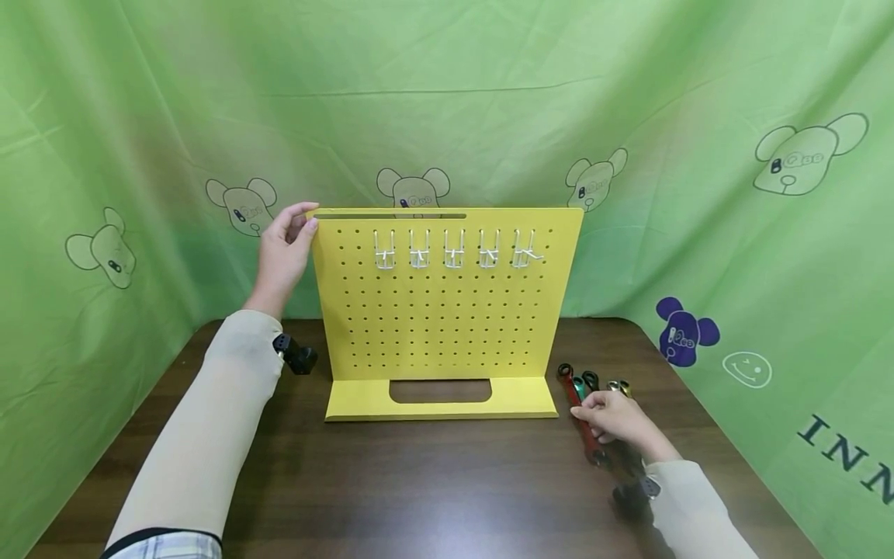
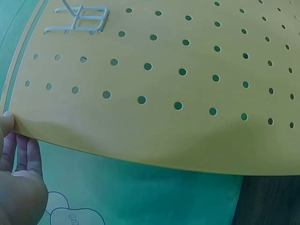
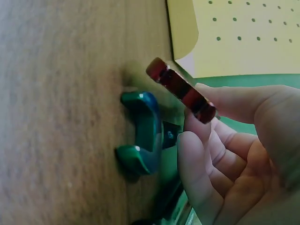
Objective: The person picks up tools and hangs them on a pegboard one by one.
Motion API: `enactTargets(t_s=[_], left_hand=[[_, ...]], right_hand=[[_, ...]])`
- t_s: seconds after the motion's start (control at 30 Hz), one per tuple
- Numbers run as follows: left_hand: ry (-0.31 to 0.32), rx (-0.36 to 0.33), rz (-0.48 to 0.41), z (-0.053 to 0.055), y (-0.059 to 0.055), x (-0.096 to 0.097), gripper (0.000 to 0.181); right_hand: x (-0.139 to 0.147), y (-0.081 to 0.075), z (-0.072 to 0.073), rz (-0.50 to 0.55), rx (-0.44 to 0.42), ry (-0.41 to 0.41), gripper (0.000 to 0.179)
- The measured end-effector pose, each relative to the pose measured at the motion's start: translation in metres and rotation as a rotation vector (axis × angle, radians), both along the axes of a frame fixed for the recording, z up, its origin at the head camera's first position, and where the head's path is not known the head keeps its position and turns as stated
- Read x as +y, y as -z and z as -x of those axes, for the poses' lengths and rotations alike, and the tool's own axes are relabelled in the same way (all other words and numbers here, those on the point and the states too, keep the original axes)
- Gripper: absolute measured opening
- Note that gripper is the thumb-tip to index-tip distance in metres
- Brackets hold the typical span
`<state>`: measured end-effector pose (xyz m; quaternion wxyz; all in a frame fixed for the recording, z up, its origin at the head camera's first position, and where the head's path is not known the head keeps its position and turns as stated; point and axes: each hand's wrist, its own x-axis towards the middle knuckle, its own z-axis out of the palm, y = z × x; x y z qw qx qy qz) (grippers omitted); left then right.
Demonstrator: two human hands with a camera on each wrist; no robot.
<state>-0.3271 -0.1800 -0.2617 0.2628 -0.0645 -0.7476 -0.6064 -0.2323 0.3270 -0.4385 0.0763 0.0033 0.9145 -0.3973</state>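
In the head view, the left hand is pinching the yellow pegboard at its upper left corner, and the board is standing on the brown table. Five white hooks are hanging on its upper part. Near the board's right side, the right hand is gripping the red wrench along its handle; both wrench ends are projecting past the fingers.

In the left wrist view, the thumb is pressing the board's front, while other fingers are lying behind its edge.

In the right wrist view, the red wrench is sitting between thumb and forefinger, one end facing the camera. The green wrench is lying just beside the fingertips; whether they are touching it, I cannot tell.
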Motion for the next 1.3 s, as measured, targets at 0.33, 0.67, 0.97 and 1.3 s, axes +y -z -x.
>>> enactTargets(t_s=[0.33, 0.67, 0.97, 1.3], left_hand=[[0.01, 0.01, 0.009, 0.001, 0.001, 0.001, 0.03], [0.005, 0.02, 0.021, 0.003, 0.001, 0.001, 0.029], [-0.003, 0.013, 0.032, 0.001, 0.001, 0.0, 0.03], [0.008, 0.025, 0.03, 0.0, 0.001, -0.001, 0.029]], right_hand=[[0.005, -0.015, -0.01, 0.08, 0.042, -0.06, 0.02], [0.0, -0.034, -0.016, 0.103, 0.09, -0.079, 0.023], [-0.02, -0.048, -0.013, 0.106, 0.138, -0.139, 0.023], [-0.055, -0.055, 0.001, 0.105, 0.171, -0.223, 0.021]])
